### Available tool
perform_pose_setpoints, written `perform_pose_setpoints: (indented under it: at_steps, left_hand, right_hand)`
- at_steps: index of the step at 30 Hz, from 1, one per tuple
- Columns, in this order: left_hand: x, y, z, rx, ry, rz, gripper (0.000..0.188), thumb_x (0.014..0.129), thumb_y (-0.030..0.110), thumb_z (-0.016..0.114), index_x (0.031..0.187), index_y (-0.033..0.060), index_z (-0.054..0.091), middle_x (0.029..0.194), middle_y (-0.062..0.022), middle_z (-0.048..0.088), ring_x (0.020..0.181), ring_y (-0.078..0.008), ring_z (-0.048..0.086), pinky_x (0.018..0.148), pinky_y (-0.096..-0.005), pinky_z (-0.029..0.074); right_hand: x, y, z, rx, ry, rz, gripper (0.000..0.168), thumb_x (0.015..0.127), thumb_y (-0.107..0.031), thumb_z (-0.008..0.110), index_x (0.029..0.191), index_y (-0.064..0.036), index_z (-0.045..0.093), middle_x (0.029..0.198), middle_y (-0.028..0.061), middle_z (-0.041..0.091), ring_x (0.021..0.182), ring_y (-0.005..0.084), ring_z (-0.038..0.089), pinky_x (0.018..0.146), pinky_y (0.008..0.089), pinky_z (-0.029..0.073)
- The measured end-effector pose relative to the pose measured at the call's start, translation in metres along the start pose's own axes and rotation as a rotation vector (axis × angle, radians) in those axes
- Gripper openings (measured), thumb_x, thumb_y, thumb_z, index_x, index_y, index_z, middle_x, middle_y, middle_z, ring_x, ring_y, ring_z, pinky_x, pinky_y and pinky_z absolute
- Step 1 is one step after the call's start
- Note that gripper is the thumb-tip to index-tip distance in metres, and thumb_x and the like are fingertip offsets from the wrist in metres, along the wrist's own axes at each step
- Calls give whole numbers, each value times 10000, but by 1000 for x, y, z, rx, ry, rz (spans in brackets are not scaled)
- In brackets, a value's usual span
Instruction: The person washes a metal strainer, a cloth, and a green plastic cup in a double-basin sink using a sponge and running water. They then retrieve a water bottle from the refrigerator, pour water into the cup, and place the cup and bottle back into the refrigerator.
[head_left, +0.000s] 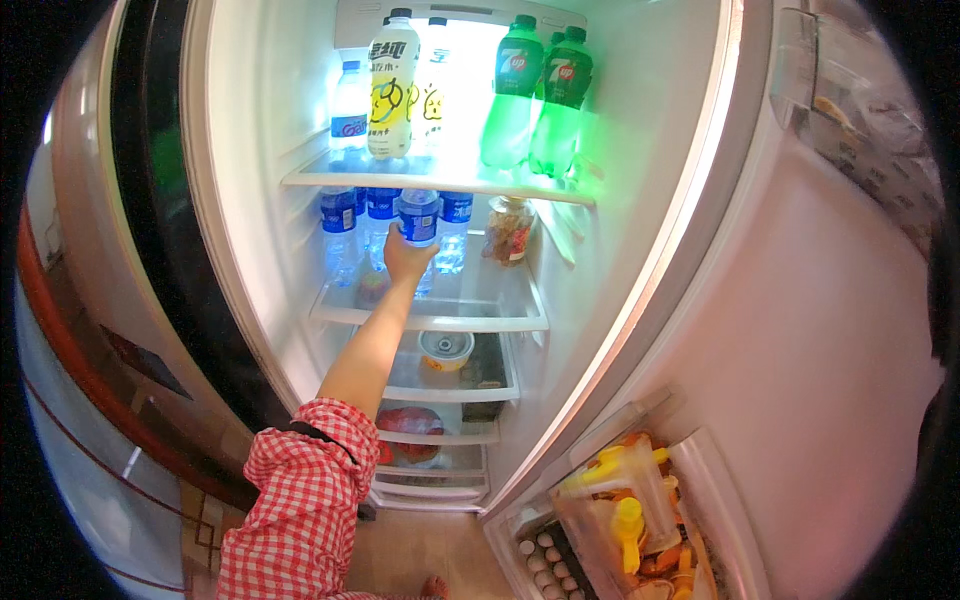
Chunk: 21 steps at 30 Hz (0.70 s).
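Observation:
My left hand (409, 253) is wrapped around a clear plastic water bottle (418, 217) with a blue label, on the second shelf of an open refrigerator. Several similar water bottles (340, 236) stand upright beside and behind it. To their right is a jar (508, 231) with brownish contents and a red label. Over the hand, the top glass shelf (442, 181) bears a white bottle with yellow drawings (392, 90), a smaller water bottle (349, 112) and green 7UP bottles (513, 94). My right hand is out of view.
A round lidded container (446, 350) sits on the shelf below. Lower down lies something red in a bag (412, 431). The open door at the right has a lower bin with eggs (551, 562) and yellow-capped containers (630, 525); an upper door bin (862, 127) holds bagged items.

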<state>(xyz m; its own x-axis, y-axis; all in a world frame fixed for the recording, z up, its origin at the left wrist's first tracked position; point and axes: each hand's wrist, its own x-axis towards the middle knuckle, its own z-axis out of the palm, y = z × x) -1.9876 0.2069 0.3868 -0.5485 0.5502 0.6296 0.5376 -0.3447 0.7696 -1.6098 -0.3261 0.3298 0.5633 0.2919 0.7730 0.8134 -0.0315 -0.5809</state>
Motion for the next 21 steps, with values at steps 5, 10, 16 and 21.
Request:
perform_pose_setpoints:
  at_steps: [5, 10, 16, 21]
  left_hand:
    - [-46, 41, -42, -141, -35, 22, 610, 516, 171, 812, 1020, 18, 505, 955, -184, 633, 874, -319, 629, 762, -390, 492]
    - [-111, 67, -126, -444, -255, 79, 568, 593, 169, 818, 1064, 17, 539, 971, -101, 635, 870, -190, 614, 779, -346, 489]
    - [-235, 83, -291, -403, -497, -172, 651, 578, 122, 830, 1135, -1, 515, 1021, -102, 604, 929, -205, 602, 834, -347, 494]
    - [-318, 84, -422, -506, -461, -335, 671, 566, 84, 820, 1145, 28, 487, 990, -91, 612, 927, -195, 603, 842, -356, 490]
  right_hand:
    - [-6, 2, -11, -31, 6, -34, 468, 778, -247, 652, 1173, -33, 523, 1123, 160, 543, 948, 271, 558, 783, 412, 464]
    - [-22, 13, -40, -41, 32, -112, 468, 774, -253, 658, 1170, -37, 532, 1124, 157, 551, 935, 271, 565, 771, 411, 468]
    - [-51, 26, -108, -25, 55, -299, 469, 770, -260, 665, 1167, -43, 542, 1125, 153, 560, 920, 271, 572, 757, 409, 472]
    - [-74, 39, -170, 42, -56, -630, 470, 767, -265, 671, 1165, -47, 550, 1126, 150, 568, 908, 271, 578, 746, 407, 475]
